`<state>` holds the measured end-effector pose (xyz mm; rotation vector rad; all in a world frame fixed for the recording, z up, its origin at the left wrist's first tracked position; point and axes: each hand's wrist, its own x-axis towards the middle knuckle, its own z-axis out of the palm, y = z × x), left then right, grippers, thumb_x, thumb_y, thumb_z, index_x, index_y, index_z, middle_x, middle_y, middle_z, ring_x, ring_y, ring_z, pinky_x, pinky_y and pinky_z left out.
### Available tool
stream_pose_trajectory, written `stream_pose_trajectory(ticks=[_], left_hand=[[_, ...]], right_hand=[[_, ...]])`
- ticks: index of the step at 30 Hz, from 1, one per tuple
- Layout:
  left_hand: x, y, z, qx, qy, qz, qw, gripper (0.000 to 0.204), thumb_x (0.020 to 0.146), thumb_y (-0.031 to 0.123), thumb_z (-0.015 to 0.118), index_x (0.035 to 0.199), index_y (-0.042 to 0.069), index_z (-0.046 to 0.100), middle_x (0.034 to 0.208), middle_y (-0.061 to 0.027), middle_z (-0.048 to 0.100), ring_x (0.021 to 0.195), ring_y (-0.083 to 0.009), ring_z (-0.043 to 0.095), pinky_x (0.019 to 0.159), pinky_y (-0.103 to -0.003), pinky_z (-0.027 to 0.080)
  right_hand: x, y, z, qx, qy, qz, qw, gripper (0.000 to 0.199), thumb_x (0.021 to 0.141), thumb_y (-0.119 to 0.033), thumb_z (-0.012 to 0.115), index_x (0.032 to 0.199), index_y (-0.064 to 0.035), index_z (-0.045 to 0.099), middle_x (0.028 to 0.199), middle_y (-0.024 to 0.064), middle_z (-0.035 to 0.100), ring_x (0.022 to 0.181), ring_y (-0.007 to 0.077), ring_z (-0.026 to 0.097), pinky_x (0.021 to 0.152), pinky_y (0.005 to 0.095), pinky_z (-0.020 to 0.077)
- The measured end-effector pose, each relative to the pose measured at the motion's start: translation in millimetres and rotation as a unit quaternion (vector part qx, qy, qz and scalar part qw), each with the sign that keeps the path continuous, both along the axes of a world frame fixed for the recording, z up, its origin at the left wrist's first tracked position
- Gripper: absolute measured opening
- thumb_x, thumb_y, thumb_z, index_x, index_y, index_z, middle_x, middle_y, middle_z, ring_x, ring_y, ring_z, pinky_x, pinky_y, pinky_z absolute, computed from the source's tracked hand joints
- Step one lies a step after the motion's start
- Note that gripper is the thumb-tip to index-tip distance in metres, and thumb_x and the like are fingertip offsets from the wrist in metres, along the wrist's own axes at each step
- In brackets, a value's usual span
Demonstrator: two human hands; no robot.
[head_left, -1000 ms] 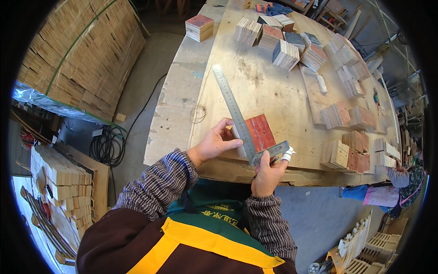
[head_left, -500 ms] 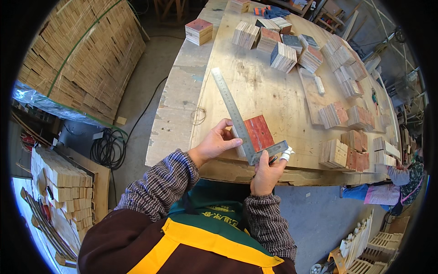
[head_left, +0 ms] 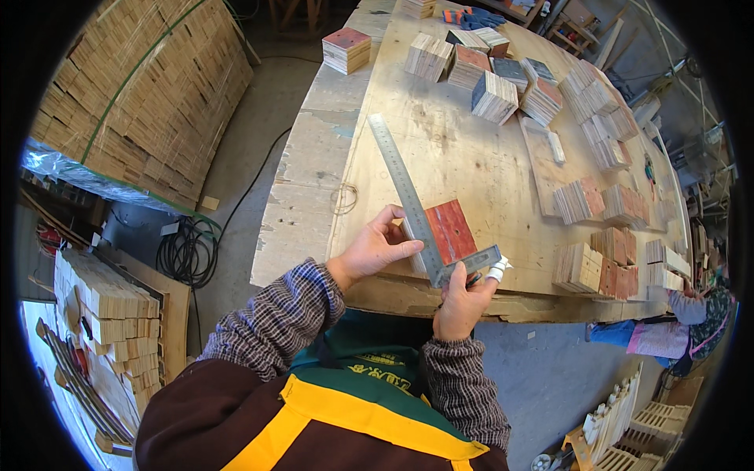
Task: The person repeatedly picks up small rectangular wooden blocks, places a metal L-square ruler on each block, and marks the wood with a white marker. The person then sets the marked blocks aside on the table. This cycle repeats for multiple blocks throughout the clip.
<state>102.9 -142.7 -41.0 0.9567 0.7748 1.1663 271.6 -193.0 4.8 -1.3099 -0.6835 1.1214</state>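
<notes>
While the view barely shifts from the two earlier frames, nothing about the hold changes: both hands stay where they were, the square stays on the block, so the work in hand looks like a steady check or marking position rather than a move.

Far left of the left grip, a big strapped stack of pale wood slats (head_left: 137,102) stands on the floor with a green band across it and clear plastic wrap at its base. Lower left, a second stack of small wood blocks (head_left: 106,314) sits on a board, with a black cable coil (head_left: 184,251) between it and the surface.

Left hand (head_left: 373,251): grip narrow, fingers pressed on the long blade of the steel square (head_left: 408,204), pinning it flat just left of the red-topped block (head_left: 449,231). The block lies on the plywood surface (head_left: 463,149) near its front edge, touching the blade's right side.

Right hand (head_left: 459,302): grip closed around the short arm of the square at the corner, just below the block; something small and white pokes out at the fingertips, too small to tell.

Right of and beyond the right grip, many bundles of thin tiles (head_left: 585,200) stand on the surface, some red-faced, some grey-blue. No readable labels or signs. At the far right edge another person's sleeve (head_left: 691,306) shows.
</notes>
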Motion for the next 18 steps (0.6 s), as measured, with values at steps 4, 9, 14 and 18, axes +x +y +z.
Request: stream_pose_trajectory(ticks=[4, 9, 14, 18], left_hand=[[2.4, -0.1, 0.1, -0.01, 0.005, 0.013, 1.0, 0.041, 0.087, 0.012, 0.076, 0.116, 0.011, 0.048, 0.085, 0.0031, 0.06, 0.075, -0.0033, 0.049, 0.066, -0.021, 0.042], [3.8, -0.5, 0.9, -0.012, 0.05, 0.031, 0.998, 0.044, 0.084, 0.016, 0.077, 0.117, 0.01, 0.049, 0.08, 0.0034, 0.057, 0.072, -0.0034, 0.047, 0.063, -0.021, 0.04], [7.9, -4.3, 3.8, -0.002, 0.087, 0.059, 0.995, 0.047, 0.083, 0.018, 0.077, 0.12, 0.008, 0.049, 0.076, 0.0038, 0.052, 0.069, -0.0039, 0.045, 0.061, -0.022, 0.039], [9.6, -5.4, 2.0, -0.009, 0.095, 0.066, 0.993, 0.046, 0.084, 0.017, 0.077, 0.12, 0.008, 0.049, 0.076, 0.0035, 0.051, 0.07, -0.0042, 0.045, 0.061, -0.023, 0.039]], right_hand=[[-0.5, 0.7, -0.3, 0.005, 0.0, -0.005, 1.0, 0.057, 0.094, 0.0, 0.058, 0.141, 0.0013, 0.024, 0.109, 0.0118, 0.06, 0.085, 0.0122, 0.06, 0.065, 0.0247, 0.0495], [1.1, 1.6, -6.2, 0.007, -0.007, -0.004, 1.0, 0.059, 0.094, -0.001, 0.058, 0.143, 0.0002, 0.023, 0.102, 0.0085, 0.06, 0.076, 0.0091, 0.057, 0.058, 0.0233, 0.0457], [23.8, -4.2, -2.3, -0.03, 0.012, -0.031, 0.999, 0.054, 0.095, -0.003, 0.058, 0.14, -0.0009, 0.027, 0.082, 0.0004, 0.055, 0.06, 0.0044, 0.045, 0.047, 0.0208, 0.0358], [61.0, -10.5, 32.3, 0.083, 0.011, -0.064, 0.994, 0.016, 0.103, -0.021, 0.049, 0.1, -0.0055, 0.049, 0.066, -0.0041, 0.043, 0.051, 0.004, 0.038, 0.041, 0.0204, 0.0293]])
